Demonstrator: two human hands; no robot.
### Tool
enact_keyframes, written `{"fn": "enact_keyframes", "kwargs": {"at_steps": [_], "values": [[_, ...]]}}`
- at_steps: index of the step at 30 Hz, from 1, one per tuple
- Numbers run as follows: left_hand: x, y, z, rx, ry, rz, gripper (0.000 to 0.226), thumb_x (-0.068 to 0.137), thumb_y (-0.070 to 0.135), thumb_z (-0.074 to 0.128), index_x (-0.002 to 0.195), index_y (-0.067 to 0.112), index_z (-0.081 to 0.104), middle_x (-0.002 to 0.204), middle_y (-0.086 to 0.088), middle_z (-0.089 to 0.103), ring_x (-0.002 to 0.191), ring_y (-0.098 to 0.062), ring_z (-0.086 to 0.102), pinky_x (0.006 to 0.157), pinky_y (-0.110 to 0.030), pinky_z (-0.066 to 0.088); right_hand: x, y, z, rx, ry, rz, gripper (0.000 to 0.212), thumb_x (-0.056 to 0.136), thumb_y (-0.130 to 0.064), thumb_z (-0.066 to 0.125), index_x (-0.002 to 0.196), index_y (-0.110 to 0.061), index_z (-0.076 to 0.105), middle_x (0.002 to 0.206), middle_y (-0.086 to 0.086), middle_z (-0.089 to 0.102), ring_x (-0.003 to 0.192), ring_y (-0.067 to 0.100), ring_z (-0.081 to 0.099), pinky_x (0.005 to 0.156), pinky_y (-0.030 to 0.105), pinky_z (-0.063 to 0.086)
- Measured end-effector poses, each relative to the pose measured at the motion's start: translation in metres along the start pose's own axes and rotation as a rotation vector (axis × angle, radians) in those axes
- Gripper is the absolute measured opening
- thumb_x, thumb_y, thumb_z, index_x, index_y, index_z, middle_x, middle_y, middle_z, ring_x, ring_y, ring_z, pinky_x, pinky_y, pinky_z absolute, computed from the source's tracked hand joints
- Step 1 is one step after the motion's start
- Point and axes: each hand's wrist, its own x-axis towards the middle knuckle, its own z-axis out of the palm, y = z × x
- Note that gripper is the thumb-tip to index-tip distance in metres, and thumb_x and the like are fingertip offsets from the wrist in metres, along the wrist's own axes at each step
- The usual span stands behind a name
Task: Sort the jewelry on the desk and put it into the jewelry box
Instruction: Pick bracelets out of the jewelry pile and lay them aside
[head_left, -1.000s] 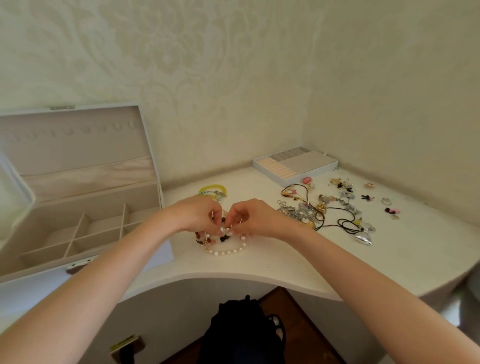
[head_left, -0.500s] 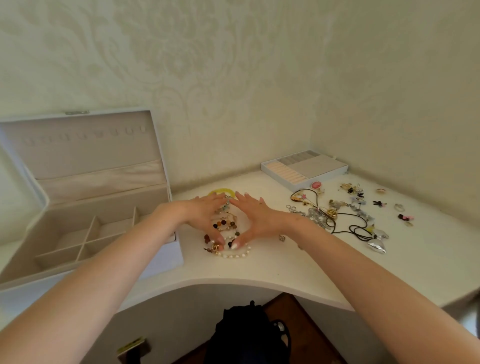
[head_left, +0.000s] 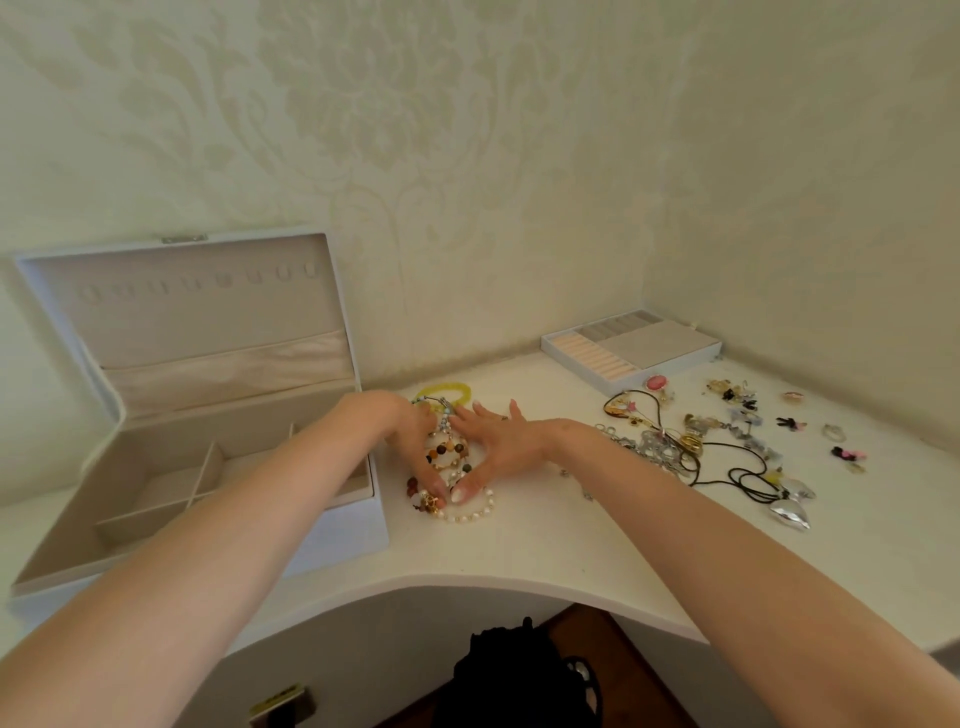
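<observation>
A pile of beaded bracelets (head_left: 448, 457) lies on the white desk (head_left: 519, 551), with a pearl bracelet (head_left: 475, 512) at its near edge and a yellow bracelet (head_left: 445, 391) at the far side. My left hand (head_left: 410, 441) and my right hand (head_left: 498, 447) lie flat on either side of the pile, fingers straight, thumbs meeting at its near end. The white jewelry box (head_left: 156, 467) stands open to the left, its divided compartments bare.
A removable ring tray (head_left: 631, 351) sits at the back right corner. Necklaces, cords and silver hearts (head_left: 675, 447) and small earrings (head_left: 795, 423) are scattered to the right. A dark bag (head_left: 519, 675) lies on the floor under the desk's curved edge.
A second ago both hands were pinching jewelry above the pile; they have since flattened and spread around the bracelets. The view has shifted slightly.
</observation>
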Motion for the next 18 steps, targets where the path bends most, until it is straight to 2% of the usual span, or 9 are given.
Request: {"fn": "enact_keyframes", "kwargs": {"at_steps": [3,6,9,11,12,15,18], "values": [[0.002,-0.006,-0.002,0.059,-0.022,-0.051,0.115,0.060,0.077,0.063,0.150,0.020,0.017,0.156,0.001,0.017,0.141,-0.021,0.024,0.113,-0.038,0.027,0.010,-0.005,-0.002,-0.005,-0.002,-0.020,0.110,0.075,-0.069,0.059,0.152,-0.026,-0.007,0.158,-0.007,-0.018,0.142,0.011,-0.023,0.110,0.052,-0.024],[0.003,-0.012,-0.001,0.066,-0.022,-0.061,0.119,0.052,0.080,0.065,0.148,0.022,0.024,0.152,0.002,0.027,0.137,-0.021,0.032,0.111,-0.039,0.032,0.015,-0.010,-0.003,-0.021,-0.014,-0.033,0.108,0.076,-0.067,0.060,0.152,-0.026,-0.005,0.158,-0.007,-0.015,0.143,0.011,-0.022,0.110,0.052,-0.023],[0.005,-0.015,0.000,0.031,0.008,-0.044,0.133,0.037,0.084,0.066,0.148,0.025,0.022,0.153,0.003,0.027,0.137,-0.022,0.032,0.110,-0.042,0.033,0.010,-0.012,-0.009,0.221,0.094,-0.058,0.093,0.081,-0.061,0.059,0.152,-0.026,0.010,0.160,-0.004,0.002,0.145,0.012,-0.012,0.112,0.048,-0.021],[0.006,-0.016,0.002,0.011,0.027,-0.035,0.127,0.047,0.080,0.068,0.149,0.023,0.018,0.154,0.003,0.024,0.139,-0.022,0.029,0.111,-0.042,0.030,0.012,-0.009,-0.013,0.412,0.293,-0.005,0.078,0.086,-0.062,0.050,0.150,-0.024,0.024,0.159,-0.001,0.014,0.147,0.014,-0.003,0.114,0.047,-0.018],[0.007,-0.017,0.002,0.010,0.032,-0.032,0.124,0.052,0.077,0.068,0.149,0.022,0.016,0.155,0.003,0.022,0.140,-0.022,0.027,0.112,-0.042,0.029,0.014,-0.006,-0.014,0.432,0.356,0.041,0.071,0.091,-0.063,0.039,0.149,-0.024,0.027,0.158,0.000,0.016,0.147,0.017,-0.002,0.114,0.047,-0.017],[0.008,-0.016,0.002,0.010,0.038,-0.018,0.121,0.056,0.074,0.068,0.150,0.019,0.014,0.156,0.001,0.017,0.141,-0.022,0.023,0.114,-0.042,0.026,0.026,0.000,-0.012,0.315,0.313,0.145,0.069,0.094,-0.064,0.013,0.150,-0.026,0.023,0.158,0.002,0.017,0.147,0.022,-0.003,0.113,0.050,-0.018],[0.010,-0.016,0.004,-0.015,0.056,-0.013,0.119,0.058,0.071,0.070,0.150,0.018,0.015,0.156,0.000,0.020,0.140,-0.023,0.025,0.113,-0.041,0.028,0.034,-0.002,-0.006,0.259,0.282,0.127,0.071,0.094,-0.063,0.011,0.151,-0.022,0.020,0.159,0.001,0.016,0.147,0.021,-0.002,0.113,0.051,-0.018]]}}
